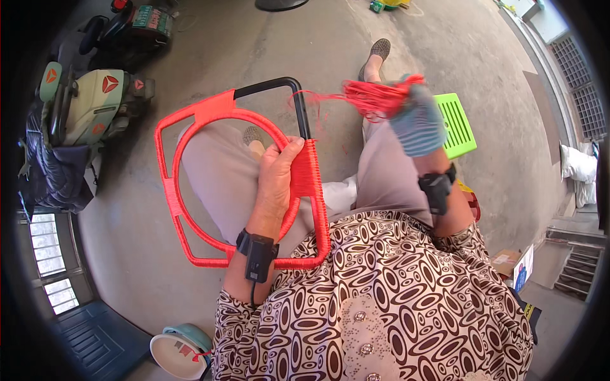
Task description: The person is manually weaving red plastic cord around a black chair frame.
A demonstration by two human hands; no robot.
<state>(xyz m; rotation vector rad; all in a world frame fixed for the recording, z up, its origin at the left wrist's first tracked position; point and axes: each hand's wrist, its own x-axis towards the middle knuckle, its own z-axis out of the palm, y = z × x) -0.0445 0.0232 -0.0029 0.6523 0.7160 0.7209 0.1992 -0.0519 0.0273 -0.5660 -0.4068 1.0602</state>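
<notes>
A square-cornered frame point(307, 174) with a round ring inside it rests over my lap, most of it tightly wound with red cord. Bare black tube point(270, 83) shows at its far right corner. My left hand point(277, 171) is closed around the wound right side, the thumb lying on top near where the red ends. My right hand point(419, 127), in a blue-grey striped glove and somewhat blurred, grips a loose bundle of red cord point(375, 98) off to the right. A thin strand runs from this bundle to the bare tube.
A bright green slotted plastic stool point(459, 126) stands beyond my right hand. Parked scooters point(101, 95) line the left side. White and teal basins point(178, 355) sit at lower left, near a dark blue panel point(98, 340). White sacks point(577, 166) lie by the right wall.
</notes>
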